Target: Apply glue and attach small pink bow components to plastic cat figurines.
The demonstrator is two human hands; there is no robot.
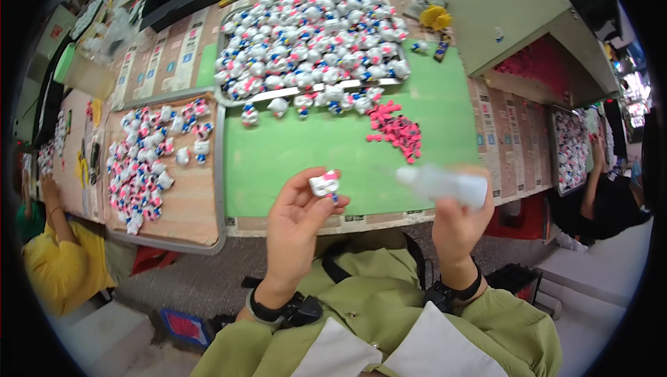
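Pinched between the thumb and fingers of my left hand is a small white figurine with pink and blue parts. My right hand is wrapped round a translucent squeeze bottle, blurred by motion, its white tip pointing left toward the figurine but apart from it. Both hands are over the near edge of a green mat. Just beyond them lies a loose pile of small pink pieces.
A metal tray heaped with similar figurines stands at the back, several more lying before it. Another tray with figurines is at left. A grey cabinet rises at right. People sit at both sides, one in a yellow shirt.
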